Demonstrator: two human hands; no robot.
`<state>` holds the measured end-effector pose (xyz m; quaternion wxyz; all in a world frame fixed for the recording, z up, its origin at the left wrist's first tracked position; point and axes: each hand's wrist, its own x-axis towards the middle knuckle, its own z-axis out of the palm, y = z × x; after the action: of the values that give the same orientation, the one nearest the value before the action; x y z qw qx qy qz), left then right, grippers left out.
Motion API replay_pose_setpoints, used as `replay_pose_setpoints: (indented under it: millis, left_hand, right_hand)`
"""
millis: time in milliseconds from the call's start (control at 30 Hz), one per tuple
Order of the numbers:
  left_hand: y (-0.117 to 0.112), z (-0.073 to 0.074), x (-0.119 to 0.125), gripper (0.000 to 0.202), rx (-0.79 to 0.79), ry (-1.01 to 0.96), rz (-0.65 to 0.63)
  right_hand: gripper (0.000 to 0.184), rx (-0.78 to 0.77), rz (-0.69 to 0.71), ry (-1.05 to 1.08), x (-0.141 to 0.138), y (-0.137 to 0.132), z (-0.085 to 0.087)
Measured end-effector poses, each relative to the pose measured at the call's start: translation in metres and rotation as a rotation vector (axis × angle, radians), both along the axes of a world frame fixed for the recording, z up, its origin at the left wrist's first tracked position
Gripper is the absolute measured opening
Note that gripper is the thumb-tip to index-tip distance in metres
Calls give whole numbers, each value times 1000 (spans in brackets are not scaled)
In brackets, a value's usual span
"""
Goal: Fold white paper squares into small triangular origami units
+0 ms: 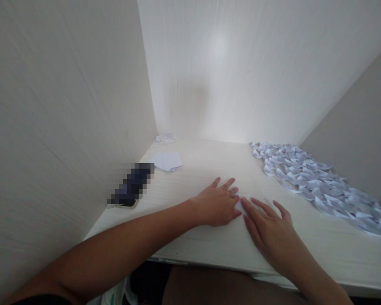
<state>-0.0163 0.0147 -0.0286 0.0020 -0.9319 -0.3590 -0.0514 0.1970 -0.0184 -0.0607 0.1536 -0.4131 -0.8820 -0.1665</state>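
My left hand lies flat on the pale wooden desk, fingers stretched out. My right hand lies flat beside it, fingers spread, the fingertips of both hands meeting. Between and under the fingertips shows a small piece of white paper, pressed onto the desk and mostly hidden by the hands.
A big heap of small folded white paper pieces covers the desk's right side. A few flat white sheets lie at the back left, with a phone nearer the left wall. Walls enclose the desk on three sides.
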Motion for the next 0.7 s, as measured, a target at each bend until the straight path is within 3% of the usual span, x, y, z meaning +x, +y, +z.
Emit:
replay_pose_setpoints:
  millis: [267,500,700]
  left_hand:
    - [0,-7,5,54,82,18,3]
    - [0,-5,8,52,107,32,-21]
    - [8,-10,8,43,157,-73,-6]
  right_hand:
    - [41,-24,-51,42,-3,-1,-4]
    - [39,-45,-75,65,-5,-2,-1]
    - [39,-31,-84,123,-4,-3,-1]
